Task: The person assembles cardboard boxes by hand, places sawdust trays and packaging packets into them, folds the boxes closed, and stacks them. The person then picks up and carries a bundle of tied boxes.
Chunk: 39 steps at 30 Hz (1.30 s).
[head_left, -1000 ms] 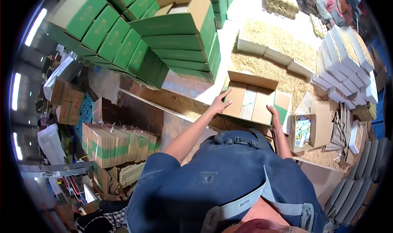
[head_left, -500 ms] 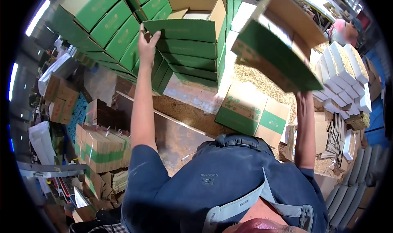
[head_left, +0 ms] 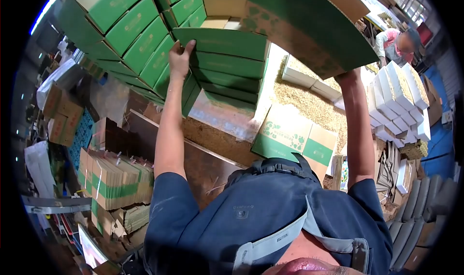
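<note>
My right hand [head_left: 349, 77] grips the lower edge of a green and brown cardboard box [head_left: 309, 33], which is raised and tilted at the upper right; most of its fingers are hidden behind it. At the corner of the top green box [head_left: 222, 41] on the middle stack, my left hand [head_left: 180, 60] has its thumb on the front face and its fingers round the side. That top box is open, and part of its pale contents shows. The lifted box covers its right rear part.
More green boxes [head_left: 140, 31] are stacked at the left. A closed carton [head_left: 285, 135] lies before me, beside grain-like material [head_left: 309, 101]. White blocks [head_left: 398, 89] are piled at right, near another person [head_left: 398, 43]. Bundled flat cardboard [head_left: 118, 180] stands at lower left.
The lifted box has moved left and up with my right hand, over the middle stack's edge. My left hand has closed in at the top box's corner, its thumb nearer the fingers.
</note>
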Available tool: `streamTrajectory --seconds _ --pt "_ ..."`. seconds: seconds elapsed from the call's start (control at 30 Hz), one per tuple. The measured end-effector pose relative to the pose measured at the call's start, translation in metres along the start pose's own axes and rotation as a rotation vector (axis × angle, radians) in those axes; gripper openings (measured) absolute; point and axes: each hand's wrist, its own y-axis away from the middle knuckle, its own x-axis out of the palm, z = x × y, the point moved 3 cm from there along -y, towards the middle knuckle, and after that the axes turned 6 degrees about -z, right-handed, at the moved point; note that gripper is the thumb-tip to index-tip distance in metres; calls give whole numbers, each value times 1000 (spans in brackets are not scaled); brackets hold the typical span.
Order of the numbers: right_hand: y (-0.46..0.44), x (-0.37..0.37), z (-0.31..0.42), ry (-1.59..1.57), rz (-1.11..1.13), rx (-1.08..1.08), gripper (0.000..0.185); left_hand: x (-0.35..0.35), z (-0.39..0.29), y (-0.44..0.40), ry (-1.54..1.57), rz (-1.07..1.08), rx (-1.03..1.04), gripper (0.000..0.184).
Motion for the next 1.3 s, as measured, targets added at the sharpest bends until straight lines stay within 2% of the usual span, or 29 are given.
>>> streamTrajectory --seconds 0.03,0.07,0.1,0.17,0.2,0.27,0.33,0.37,0.43,0.47,0.53,0.57,0.63,0.9,1.03,1.07,1.1,1.23,1.3 --pt "6 -6 -9 -28 -12 -9 44 1 -4 5 -2 -5 -2 33" --pt "10 -13 -15 -15 229 -15 46 2 -9 8 9 -4 -27 31" --pt "8 -5 -18 -14 238 -12 46 1 -11 11 21 -3 -52 30" --pt "4 9 -30 -18 197 14 33 -3 -11 15 69 4 -18 28" --pt "0 21 -35 150 130 8 36 -3 -13 17 52 32 -37 28" --pt "-11 58 -54 344 29 159 43 -4 -20 19 33 60 -54 28" --pt "6 111 -70 438 -47 279 60 1 -28 21 78 88 -81 30" --pt "5 120 -78 608 51 178 67 3 -29 21 79 84 -76 30" --pt "-2 130 -74 776 251 249 76 2 -28 22 226 66 -69 35" --pt "-7 133 -70 780 258 249 76 0 -26 20 227 59 -67 35" --pt "-9 139 -65 1036 299 302 84 1 -23 21 234 176 -112 38" --pt "-11 144 -63 1039 299 304 84 2 -22 21 236 174 -115 38" --pt "-8 162 -63 1278 363 363 83 4 -18 20 200 158 -98 38" --pt "-8 163 -70 1313 373 408 86 1 -19 21 208 166 -190 39" --pt "-13 152 -75 1187 368 446 91 1 -16 19 209 129 -217 38" --pt "-16 148 -76 1103 415 538 97 3 -17 16 216 145 -205 38" --pt "-15 148 -80 1120 342 511 94 4 -21 17 233 181 -198 39" --pt "-8 153 -74 1047 454 513 85 1 -16 15 248 219 -202 42" --pt "-6 143 -77 1091 624 222 87 -4 -2 12 240 225 -197 43"
